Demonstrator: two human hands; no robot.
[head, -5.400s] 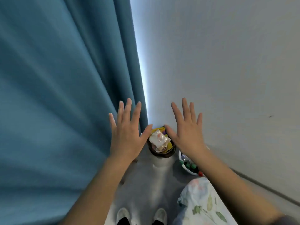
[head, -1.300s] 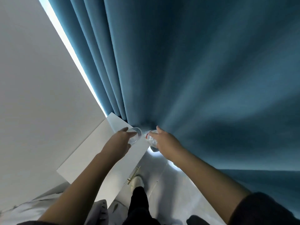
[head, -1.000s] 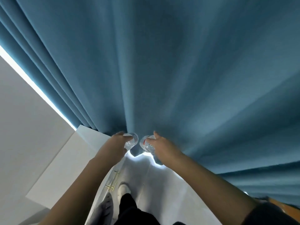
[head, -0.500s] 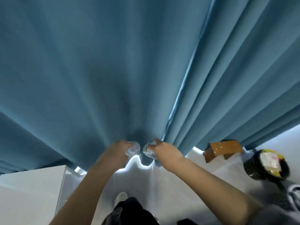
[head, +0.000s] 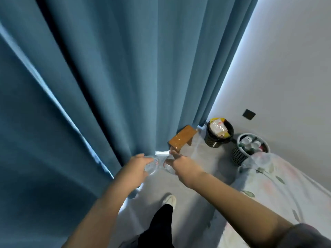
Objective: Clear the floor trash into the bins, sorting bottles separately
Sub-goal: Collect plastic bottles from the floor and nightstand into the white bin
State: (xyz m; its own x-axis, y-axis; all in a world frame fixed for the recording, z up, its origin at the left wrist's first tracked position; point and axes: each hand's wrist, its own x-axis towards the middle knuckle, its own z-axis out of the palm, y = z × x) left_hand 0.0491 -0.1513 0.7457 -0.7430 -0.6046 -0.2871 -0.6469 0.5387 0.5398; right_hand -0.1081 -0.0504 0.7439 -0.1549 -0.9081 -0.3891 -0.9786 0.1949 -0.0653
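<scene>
My left hand (head: 135, 168) grips a clear plastic bottle (head: 151, 166) with a red label. My right hand (head: 183, 167) grips a second clear bottle (head: 168, 167), mostly hidden behind the fingers. Both hands are held out in front of me, close together, over the grey floor. Far right by the wall stand two bins: a black bin (head: 217, 138) filled with wrappers and paper, and a grey mesh bin (head: 240, 154) holding several bottles.
A teal curtain (head: 125, 77) hangs along the left and front. A small wooden stool (head: 181, 137) stands at its foot, left of the bins. A bed with a floral sheet (head: 279, 187) fills the right. My foot (head: 169, 200) is on the floor below.
The view has swung right, from the white cabinet to the corner with the stool and both bins. My hands, empty 5.4 s ago, have kept hold of the two bottles since 1.3 s ago.
</scene>
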